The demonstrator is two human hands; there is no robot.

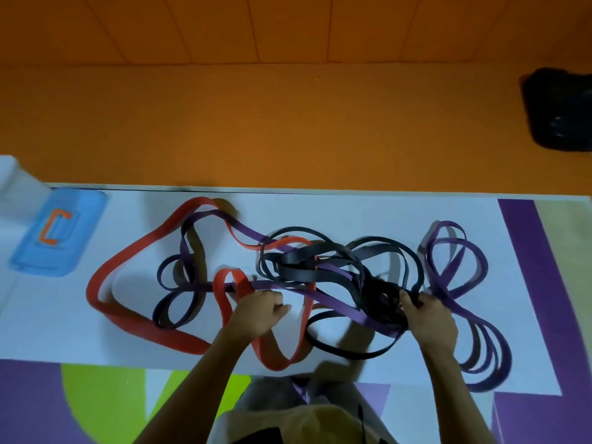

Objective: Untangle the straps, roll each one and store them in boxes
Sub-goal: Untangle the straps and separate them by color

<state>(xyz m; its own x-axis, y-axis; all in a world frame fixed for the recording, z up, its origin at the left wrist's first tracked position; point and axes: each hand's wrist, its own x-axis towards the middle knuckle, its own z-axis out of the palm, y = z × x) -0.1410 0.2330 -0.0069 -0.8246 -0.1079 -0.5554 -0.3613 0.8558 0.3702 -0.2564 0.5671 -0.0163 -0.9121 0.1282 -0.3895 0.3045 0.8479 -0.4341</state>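
Untangling is only starting: I am pinching the red strap [134,251] in my left hand [256,312] and closing my right hand [431,318] on the black strap [320,267] knot near the white board [352,213] front edge, advisably separating gently.

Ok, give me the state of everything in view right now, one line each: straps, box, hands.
Red strap: unrolled, looped open, tangled with the purple one.
Purple strap: unrolled, in loose loops, running through the tangle.
Black strap: unrolled, knotted in the middle of the pile.
Blue box: lid on, apart from the straps.
Left hand: closed on the red strap.
Right hand: gripping the black strap at the knot.
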